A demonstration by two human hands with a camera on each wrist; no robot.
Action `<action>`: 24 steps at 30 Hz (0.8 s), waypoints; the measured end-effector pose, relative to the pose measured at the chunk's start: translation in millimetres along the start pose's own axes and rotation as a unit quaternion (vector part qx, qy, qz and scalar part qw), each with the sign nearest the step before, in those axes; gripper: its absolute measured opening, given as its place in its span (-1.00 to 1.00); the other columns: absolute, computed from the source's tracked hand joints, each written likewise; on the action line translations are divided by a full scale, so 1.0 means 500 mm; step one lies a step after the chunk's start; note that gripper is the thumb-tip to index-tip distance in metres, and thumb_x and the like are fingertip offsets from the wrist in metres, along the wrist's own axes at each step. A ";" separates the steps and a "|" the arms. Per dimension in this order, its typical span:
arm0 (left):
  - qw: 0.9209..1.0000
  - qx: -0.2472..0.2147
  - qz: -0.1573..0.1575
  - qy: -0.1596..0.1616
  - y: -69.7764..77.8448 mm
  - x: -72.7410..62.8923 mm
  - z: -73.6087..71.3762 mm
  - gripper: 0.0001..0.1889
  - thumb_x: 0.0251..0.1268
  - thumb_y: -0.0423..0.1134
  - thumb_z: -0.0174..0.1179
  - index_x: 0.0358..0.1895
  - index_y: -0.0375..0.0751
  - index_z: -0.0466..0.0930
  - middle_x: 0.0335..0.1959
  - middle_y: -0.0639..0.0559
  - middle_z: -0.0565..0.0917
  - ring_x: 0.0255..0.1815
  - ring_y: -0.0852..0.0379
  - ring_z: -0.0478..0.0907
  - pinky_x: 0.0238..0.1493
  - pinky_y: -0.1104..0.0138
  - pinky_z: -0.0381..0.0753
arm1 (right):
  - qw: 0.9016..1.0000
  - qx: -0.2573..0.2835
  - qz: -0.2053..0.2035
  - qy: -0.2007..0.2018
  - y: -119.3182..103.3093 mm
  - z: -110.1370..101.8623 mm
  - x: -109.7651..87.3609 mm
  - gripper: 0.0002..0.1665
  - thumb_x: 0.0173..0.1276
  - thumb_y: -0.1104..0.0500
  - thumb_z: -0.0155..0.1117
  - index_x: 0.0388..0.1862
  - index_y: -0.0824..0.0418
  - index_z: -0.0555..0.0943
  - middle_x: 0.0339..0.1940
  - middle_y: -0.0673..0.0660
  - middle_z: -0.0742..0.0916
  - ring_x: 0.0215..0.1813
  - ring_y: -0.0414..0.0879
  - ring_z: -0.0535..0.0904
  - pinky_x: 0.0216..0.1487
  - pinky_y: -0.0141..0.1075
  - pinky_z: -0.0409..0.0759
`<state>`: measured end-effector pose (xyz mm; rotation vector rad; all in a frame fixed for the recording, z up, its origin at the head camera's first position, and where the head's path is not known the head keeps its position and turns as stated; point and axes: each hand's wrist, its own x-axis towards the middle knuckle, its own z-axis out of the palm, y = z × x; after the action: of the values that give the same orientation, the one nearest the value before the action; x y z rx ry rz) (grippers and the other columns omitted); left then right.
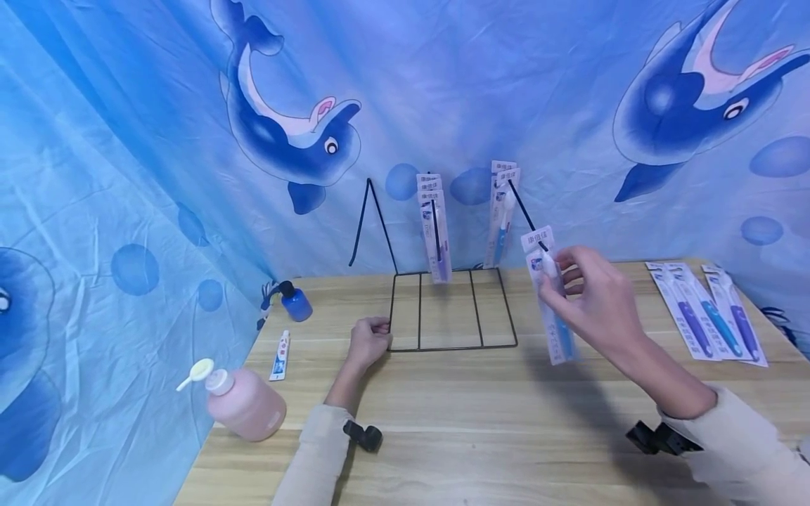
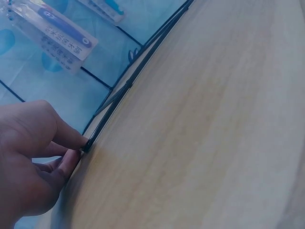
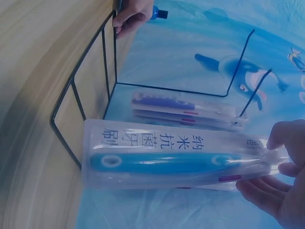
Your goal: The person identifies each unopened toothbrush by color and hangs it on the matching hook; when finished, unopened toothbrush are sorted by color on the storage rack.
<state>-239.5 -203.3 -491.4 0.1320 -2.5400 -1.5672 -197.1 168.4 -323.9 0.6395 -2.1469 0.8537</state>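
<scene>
My right hand (image 1: 591, 299) pinches a packaged blue toothbrush (image 3: 162, 162) near the upper part of its pack. The pack hangs upright at the front of the right hook (image 1: 522, 205), whose tip shows in front of the printed card top. My left hand (image 1: 369, 342) pinches the front left corner of the black wire rack (image 1: 452, 349), close over the table in the left wrist view. Several packaged purple toothbrushes (image 1: 443, 242) hang on the middle hook. Farther back on the right hook are more packaged toothbrushes (image 1: 500, 225). The left hook (image 1: 359, 225) carries none.
Packaged toothbrushes (image 1: 686, 309) lie on the table at the right. At the left stand a pink pump bottle (image 1: 247, 405) and a blue bottle (image 1: 296, 303), with a toothpaste tube (image 1: 280, 357) lying between them. A blue dolphin-print curtain (image 1: 443, 84) hangs behind.
</scene>
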 end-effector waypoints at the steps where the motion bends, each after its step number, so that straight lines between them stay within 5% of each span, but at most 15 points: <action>1: 1.000 0.000 0.001 0.000 -0.001 0.001 0.001 -0.63 0.00 -0.62 0.17 -0.03 -0.59 0.63 -0.29 -0.24 0.66 -0.26 -0.02 0.61 -0.19 0.33 0.70 | 1.000 0.002 0.004 0.000 0.005 0.006 0.004 -0.73 0.13 0.33 0.39 -0.18 0.35 0.58 -0.33 0.17 0.68 -0.39 -0.01 0.69 -0.37 -0.69 0.54; 8: 1.000 0.001 -0.001 0.007 0.001 0.000 0.001 -0.64 -0.01 -0.62 0.17 -0.04 -0.58 0.64 -0.31 -0.22 0.67 -0.29 0.01 0.62 -0.18 0.33 0.70 | 1.000 0.022 0.019 0.010 0.051 0.075 0.057 -0.78 0.23 0.29 0.33 -0.24 0.36 0.49 -0.34 0.20 0.62 -0.36 0.02 0.61 -0.45 -0.25 0.70; 15: 1.000 -0.011 -0.011 -0.004 0.000 0.001 0.002 -0.63 0.02 -0.62 0.18 -0.02 -0.58 0.62 -0.29 -0.21 0.66 -0.25 0.00 0.60 -0.19 0.37 0.68 | 0.999 0.020 -0.011 0.037 0.104 0.138 0.125 -0.77 0.24 0.26 0.28 -0.27 0.37 0.44 -0.42 0.22 0.53 -0.44 -0.02 0.38 -0.52 -0.26 0.33; 24: 1.000 -0.008 -0.013 -0.003 0.002 0.001 0.002 -0.64 0.02 -0.63 0.19 -0.02 -0.58 0.62 -0.28 -0.22 0.66 -0.25 -0.01 0.61 -0.19 0.37 0.69 | 0.999 0.028 -0.005 0.033 0.129 0.173 0.172 -0.75 0.31 0.27 0.29 -0.34 0.37 0.40 -0.47 0.15 0.41 -0.44 -0.02 0.25 -0.46 -0.24 0.20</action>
<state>-240.3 -202.2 -490.9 0.1599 -2.5390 -1.5988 -330.2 132.3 -326.3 0.6407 -2.0662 0.9187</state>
